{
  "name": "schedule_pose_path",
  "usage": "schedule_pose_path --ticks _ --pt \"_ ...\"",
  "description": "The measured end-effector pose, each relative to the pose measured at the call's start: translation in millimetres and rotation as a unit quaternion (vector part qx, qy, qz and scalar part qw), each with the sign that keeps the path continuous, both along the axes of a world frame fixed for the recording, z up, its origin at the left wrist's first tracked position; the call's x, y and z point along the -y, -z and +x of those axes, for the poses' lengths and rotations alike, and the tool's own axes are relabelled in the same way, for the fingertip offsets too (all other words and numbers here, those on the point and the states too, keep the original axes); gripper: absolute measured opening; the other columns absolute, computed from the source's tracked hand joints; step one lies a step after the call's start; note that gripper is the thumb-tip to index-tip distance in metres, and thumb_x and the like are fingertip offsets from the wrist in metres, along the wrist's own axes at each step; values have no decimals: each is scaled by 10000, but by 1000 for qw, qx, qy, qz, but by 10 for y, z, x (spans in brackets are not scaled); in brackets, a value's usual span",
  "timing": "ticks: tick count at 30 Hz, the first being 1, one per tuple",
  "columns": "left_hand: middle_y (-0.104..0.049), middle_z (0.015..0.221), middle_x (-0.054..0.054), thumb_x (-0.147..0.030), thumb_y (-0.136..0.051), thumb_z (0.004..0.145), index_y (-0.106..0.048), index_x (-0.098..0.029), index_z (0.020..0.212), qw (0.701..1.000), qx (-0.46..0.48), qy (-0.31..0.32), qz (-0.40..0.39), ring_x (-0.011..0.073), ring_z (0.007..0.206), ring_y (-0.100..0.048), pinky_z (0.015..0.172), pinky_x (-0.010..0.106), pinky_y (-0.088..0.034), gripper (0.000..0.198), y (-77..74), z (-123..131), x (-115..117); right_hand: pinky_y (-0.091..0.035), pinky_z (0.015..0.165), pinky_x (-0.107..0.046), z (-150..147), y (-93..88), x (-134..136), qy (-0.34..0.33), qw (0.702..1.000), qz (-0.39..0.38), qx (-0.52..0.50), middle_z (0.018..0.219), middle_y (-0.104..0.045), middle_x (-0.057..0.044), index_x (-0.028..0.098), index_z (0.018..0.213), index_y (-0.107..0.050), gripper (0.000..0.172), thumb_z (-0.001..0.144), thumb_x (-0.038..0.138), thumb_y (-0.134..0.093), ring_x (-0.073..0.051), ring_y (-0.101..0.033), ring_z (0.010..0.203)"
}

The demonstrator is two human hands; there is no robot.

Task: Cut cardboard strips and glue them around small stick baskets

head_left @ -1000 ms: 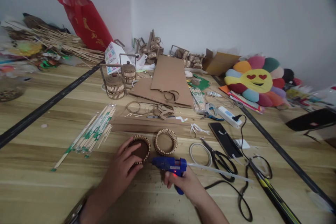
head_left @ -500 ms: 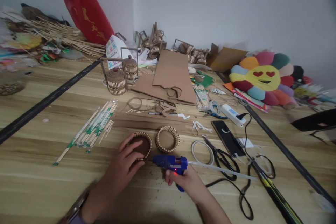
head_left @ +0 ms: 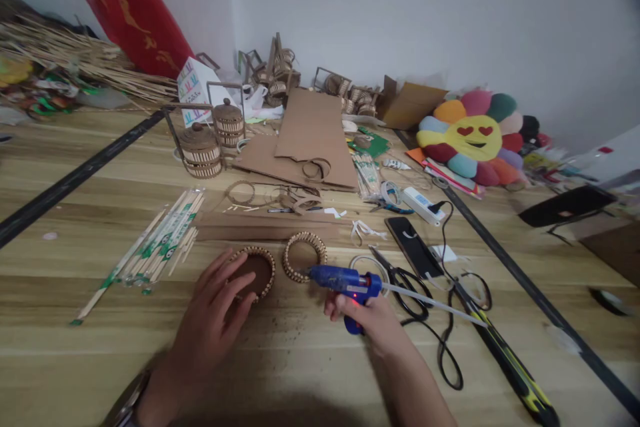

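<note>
My right hand (head_left: 367,320) is wrapped round the grip of a blue hot glue gun (head_left: 345,280). A long translucent glue stick (head_left: 435,307) juts from its back end, and a red light glows on its body. The nozzle points left, close to the near rim of a round ring of short sticks (head_left: 305,257). With fingers spread, my left hand (head_left: 215,307) lies over the left side of a second stick-walled ring with a brown base (head_left: 263,273). Whether its fingertips press on that ring I cannot tell.
Packs of wooden sticks (head_left: 163,240) lie at left. Scissors (head_left: 405,287), a phone (head_left: 413,247), a tape roll (head_left: 370,270), a utility knife (head_left: 510,360) and a black cable (head_left: 453,360) crowd the right. Cardboard sheets (head_left: 310,127) and small lidded baskets (head_left: 200,150) stand behind.
The glue gun has moved up and right, away from the left ring, and its nozzle is now by the right ring. My left hand's fingers have eased back slightly. The view has shifted right.
</note>
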State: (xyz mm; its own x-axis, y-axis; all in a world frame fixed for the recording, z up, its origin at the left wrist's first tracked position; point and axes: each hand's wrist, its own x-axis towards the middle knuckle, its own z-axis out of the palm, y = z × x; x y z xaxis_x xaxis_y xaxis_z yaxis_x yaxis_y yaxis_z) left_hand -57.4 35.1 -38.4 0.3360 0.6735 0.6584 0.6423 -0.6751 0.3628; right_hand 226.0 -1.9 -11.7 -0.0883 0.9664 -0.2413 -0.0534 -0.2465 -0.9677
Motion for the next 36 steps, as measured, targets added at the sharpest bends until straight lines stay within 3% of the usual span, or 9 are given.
schedule_pose_path --ticks 6,15,24,32,36 --pt "-630 1330 101 -196 -522 1007 -595 -225 1157 999 -27 14 27 316 1357 -499 1076 513 -468 169 -29 15 20 -519 650 -310 44 -36 -81 55 998 34 -11 737 -725 -76 169 745 -719 468 703 622 -830 -184 -643 669" --pt "-622 1345 97 -218 -520 1014 -596 -227 1166 999 -28 20 35 321 1359 -498 1087 528 -459 170 5 35 10 -516 679 -333 144 -423 -181 65 993 94 35 741 -737 -73 171 751 -722 483 686 637 -834 -195 -638 688" --pt "-632 1327 118 -240 -524 1008 -611 -215 1167 998 -27 43 34 356 1347 -502 1086 591 -443 183 40 31 -13 -533 663 -305 103 -642 -322 79 990 117 23 717 -723 -37 183 732 -711 460 635 609 -857 -182 -648 683" --pt "-660 1294 134 -274 -545 999 -620 -213 1182 998 -27 53 21 383 1353 -501 1089 621 -425 207 82 13 -41 -523 687 -307 6 -615 -431 84 984 135 80 732 -732 -36 184 752 -710 353 716 525 -794 -176 -643 683" --pt "-680 1267 132 -395 -563 996 -606 -217 1226 998 -42 39 6 386 1329 -522 1125 669 -350 294 134 -1 -42 -512 704 -311 -42 -564 -402 72 980 133 128 739 -721 -26 188 757 -704 315 757 501 -746 -176 -634 696"
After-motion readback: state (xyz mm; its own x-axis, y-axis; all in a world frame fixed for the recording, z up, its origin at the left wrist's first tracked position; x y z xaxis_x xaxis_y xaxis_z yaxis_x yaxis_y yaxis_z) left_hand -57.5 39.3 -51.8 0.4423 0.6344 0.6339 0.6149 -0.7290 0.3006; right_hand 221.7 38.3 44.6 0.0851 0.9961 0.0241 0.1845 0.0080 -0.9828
